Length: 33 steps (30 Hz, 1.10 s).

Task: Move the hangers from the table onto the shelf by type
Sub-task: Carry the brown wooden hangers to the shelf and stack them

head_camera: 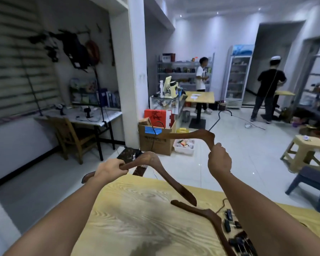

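Observation:
My left hand (110,169) grips one arm of a dark brown wooden hanger (161,170), lifted above the far edge of the light wood table (129,215). My right hand (219,159) holds a second brown wooden hanger (194,134) by one end, raised over the floor beyond the table. A third wooden hanger (205,214) lies on the table at the right, partly under my right forearm. Beside it lie several small black clip hangers (229,218), partly hidden by the arm.
A cardboard box (155,139) and a white bin (184,146) stand on the floor ahead by a white pillar. A desk with a wooden chair (70,137) is at the left. Two stools (307,150) stand at the right. Two persons stand by far shelves.

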{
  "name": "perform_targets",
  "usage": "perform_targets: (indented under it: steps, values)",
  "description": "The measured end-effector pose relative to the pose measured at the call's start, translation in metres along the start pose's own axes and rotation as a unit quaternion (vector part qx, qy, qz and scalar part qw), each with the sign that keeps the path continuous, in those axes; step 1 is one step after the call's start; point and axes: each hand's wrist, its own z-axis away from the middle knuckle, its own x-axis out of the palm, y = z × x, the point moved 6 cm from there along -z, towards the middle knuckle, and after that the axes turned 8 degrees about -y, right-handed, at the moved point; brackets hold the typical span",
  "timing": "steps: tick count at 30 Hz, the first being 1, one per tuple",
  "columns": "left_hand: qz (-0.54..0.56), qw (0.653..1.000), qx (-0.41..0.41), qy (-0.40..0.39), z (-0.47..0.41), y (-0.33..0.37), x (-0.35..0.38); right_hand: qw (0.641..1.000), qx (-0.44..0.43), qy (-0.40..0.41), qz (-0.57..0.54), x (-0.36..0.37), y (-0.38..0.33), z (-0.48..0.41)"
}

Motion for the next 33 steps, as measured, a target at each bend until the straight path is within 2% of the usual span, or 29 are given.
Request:
perform_targets:
  steps: [8, 15, 25, 33]
  values:
    - [0.022, 0.995, -0.094, 0.032, 0.039, -0.038, -0.021, 0.997, -0.033, 0.009, -0.073, -0.006, -0.039, -0.007]
    - [0.027, 0.979, -0.203, 0.014, 0.09, -0.05, -0.008, 0.983, -0.15, -0.038, -0.1, 0.015, -0.069, 0.017]
    - [-0.076, 0.948, -0.309, 0.022, 0.183, -0.031, 0.005, 0.939, -0.307, -0.126, -0.088, 0.037, -0.123, 0.073]
    - [-0.082, 0.911, -0.403, 0.006, 0.297, -0.053, 0.021, 0.874, -0.433, -0.208, -0.07, 0.065, -0.16, 0.152]
